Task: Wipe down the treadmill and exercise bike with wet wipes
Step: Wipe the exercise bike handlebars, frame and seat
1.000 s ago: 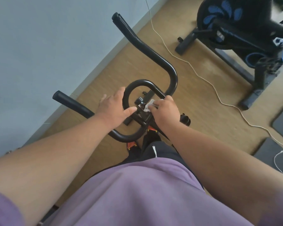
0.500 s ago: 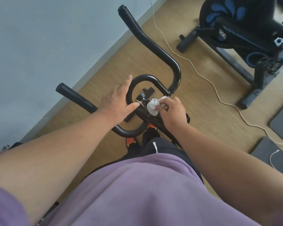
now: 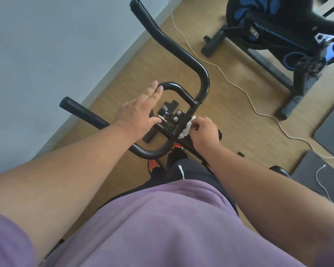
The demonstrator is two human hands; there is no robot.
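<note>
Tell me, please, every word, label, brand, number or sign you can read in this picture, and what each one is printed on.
No text can be read here.
Handlebar: a short line of small light print on the upper bar, too small and blurred to read.
Second exercise bike: blue petal-like shapes on the flywheel cover, a pattern and no lettering; a small pale patch on the frame is blurred.
Wet wipe in the right hand: plain white, no print showing.

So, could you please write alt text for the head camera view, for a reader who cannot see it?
A person's right hand presses a white wet wipe against the black handlebar of an exercise bike, while the left hand rests open on the handlebar's loop. A second, black and blue exercise bike and a white cable are on the floor behind.
</note>
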